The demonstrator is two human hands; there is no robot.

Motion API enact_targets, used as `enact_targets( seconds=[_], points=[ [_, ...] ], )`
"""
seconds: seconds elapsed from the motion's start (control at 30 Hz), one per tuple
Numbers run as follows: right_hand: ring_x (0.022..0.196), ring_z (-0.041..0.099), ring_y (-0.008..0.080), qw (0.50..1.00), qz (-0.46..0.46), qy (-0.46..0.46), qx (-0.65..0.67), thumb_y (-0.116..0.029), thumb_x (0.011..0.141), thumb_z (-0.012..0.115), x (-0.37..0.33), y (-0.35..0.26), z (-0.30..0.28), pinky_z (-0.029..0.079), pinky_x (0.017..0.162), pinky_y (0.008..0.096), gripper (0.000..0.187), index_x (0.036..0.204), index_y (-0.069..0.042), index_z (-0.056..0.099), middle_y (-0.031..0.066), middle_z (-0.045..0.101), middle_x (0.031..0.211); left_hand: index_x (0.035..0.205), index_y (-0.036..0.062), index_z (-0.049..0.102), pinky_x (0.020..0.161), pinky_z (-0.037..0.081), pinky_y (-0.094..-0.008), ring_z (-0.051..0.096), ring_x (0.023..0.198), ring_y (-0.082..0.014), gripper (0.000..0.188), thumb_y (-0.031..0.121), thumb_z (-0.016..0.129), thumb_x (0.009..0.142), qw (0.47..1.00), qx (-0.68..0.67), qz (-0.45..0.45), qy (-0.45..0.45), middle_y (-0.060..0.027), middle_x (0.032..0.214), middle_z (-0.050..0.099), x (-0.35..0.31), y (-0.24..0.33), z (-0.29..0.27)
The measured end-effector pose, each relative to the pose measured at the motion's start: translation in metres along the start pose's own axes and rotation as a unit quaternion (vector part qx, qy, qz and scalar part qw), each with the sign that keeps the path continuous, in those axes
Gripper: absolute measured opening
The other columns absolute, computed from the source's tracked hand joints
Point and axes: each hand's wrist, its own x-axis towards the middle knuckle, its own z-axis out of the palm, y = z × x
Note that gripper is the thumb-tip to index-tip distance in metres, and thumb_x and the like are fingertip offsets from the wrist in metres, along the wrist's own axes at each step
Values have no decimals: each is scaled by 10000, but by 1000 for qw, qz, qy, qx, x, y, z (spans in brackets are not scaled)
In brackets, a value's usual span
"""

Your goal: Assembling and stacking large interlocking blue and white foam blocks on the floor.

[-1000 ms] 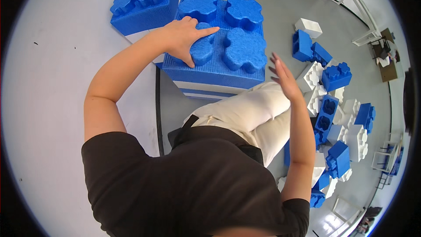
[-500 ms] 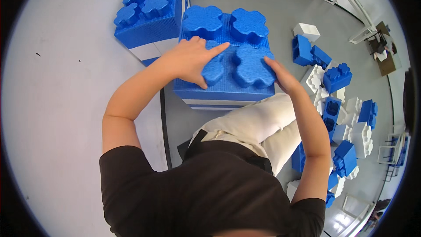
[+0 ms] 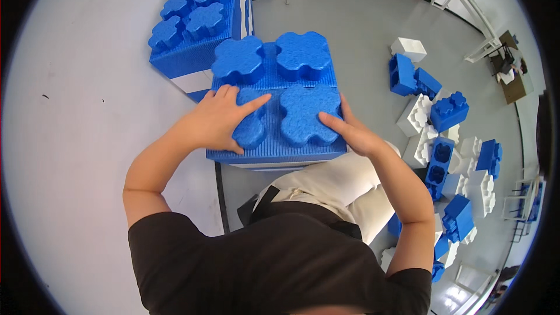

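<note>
Right in front of me is a large blue toy building block (image 3: 271,119), with clover-shaped studs on top. It sits over a white layer, only a strip of which shows. My left hand (image 3: 219,119) lies over the near-left stud, gripping it with the fingers partly spread across its top. At the right edge my right hand (image 3: 356,131) clasps the block. Its thumb rests on the near-right stud and the other fingers lie along the side, partly hidden.
A blue and white block stack (image 3: 195,44) runs along the white wall (image 3: 87,116) at the left. Loose blue blocks (image 3: 449,111) and white blocks (image 3: 481,189) are heaped on the grey floor (image 3: 344,6) at the right. A white frame (image 3: 466,11) stands far right.
The block between my hands has come nearer my body and slightly left, together with both hands. My right thumb now lies further over the near-right stud.
</note>
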Motion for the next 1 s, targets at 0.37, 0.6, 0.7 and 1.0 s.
enact_targets(
  seconds=[0.37,0.6,0.7,1.0],
  points=[
    [1494,270,403,993,-110,-28,-11,-507,887,718,58,25,110,249,1212,405,1200,1564,79,-80,352,185,1600,1578,328,298,1145,350,-513,390,1358,-479,1267,150,978,524,979,7,-202,-39,-302,1441,398,-84,-31,14],
    [1514,179,451,982,-168,-53,-61,-488,877,714,97,17,160,224,1223,431,1175,1558,96,-43,381,141,1593,1558,316,319,1146,336,-545,397,1365,-448,1276,150,992,487,963,41,-266,-14,-284,1438,402,-115,-57,38],
    [1515,141,474,983,-179,-41,-13,-521,859,717,85,22,155,197,1231,463,1199,1548,123,-23,387,109,1595,1547,292,334,1149,339,-527,388,1370,-445,1261,139,988,480,966,60,-253,-2,-271,1456,392,-117,-57,43],
    [1517,61,506,996,-77,-46,-12,-667,822,691,84,40,153,184,1231,476,1316,1542,124,-76,435,6,1582,1502,313,401,1129,407,-472,366,1412,-415,1177,73,963,496,977,73,-202,0,-238,1506,373,-80,-85,29]
  ],
)
